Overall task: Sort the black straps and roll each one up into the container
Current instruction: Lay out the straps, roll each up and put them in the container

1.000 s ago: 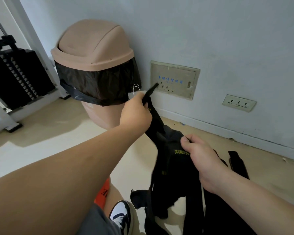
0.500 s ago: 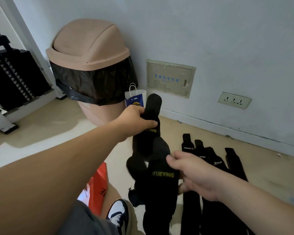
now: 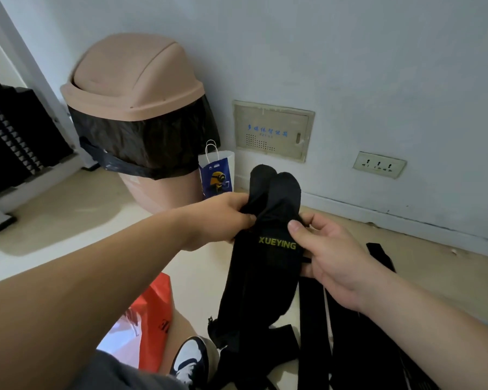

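I hold a black strap (image 3: 265, 271) printed XUEYING upright in front of me, its rounded upper ends folded over near the wall. My left hand (image 3: 223, 215) pinches its left edge just below the fold. On the right edge, beside the lettering, my right hand (image 3: 330, 249) grips it with thumb on the front. The strap's lower part hangs down to the floor. Several more black straps (image 3: 344, 327) lie flat on the floor under my right forearm. An orange bag (image 3: 152, 313) stands open by my knee at the lower left.
A pink swing-lid bin (image 3: 135, 88) with a black liner stands at the wall, a small blue paper bag (image 3: 217, 175) beside it. A wall panel (image 3: 273, 130) and socket (image 3: 379, 164) are behind. A black weight stack (image 3: 14, 136) is far left. My shoe (image 3: 189, 358) is at bottom.
My left hand slid lower on the strap and my right hand rose to the lettering. The strap's top has folded into two rounded ends. The view moved closer.
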### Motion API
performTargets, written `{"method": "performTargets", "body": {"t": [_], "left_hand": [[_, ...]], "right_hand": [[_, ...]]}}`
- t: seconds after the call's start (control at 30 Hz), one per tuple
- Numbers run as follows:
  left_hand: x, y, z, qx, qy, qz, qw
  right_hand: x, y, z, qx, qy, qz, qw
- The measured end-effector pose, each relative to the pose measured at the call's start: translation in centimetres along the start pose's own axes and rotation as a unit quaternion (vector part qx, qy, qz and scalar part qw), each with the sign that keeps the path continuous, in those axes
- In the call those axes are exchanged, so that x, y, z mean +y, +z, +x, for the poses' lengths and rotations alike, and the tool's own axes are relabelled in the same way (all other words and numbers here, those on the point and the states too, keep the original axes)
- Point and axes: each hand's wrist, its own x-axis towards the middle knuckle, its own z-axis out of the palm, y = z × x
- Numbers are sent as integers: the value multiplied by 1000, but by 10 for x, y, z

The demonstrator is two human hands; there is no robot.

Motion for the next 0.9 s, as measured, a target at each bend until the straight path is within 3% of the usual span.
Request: {"method": "performTargets", "body": {"t": [0.13, 0.43, 0.9], "left_hand": [[12, 5, -5, 8, 57, -50, 997], [21, 19, -4, -23, 57, -22, 998], [36, 42, 1, 9, 56, -114, 992]], "right_hand": [[-5, -8, 1, 32, -29, 25, 999], [-8, -19, 6, 122, -122, -24, 985], [-14, -28, 10, 196, -120, 62, 971]]}}
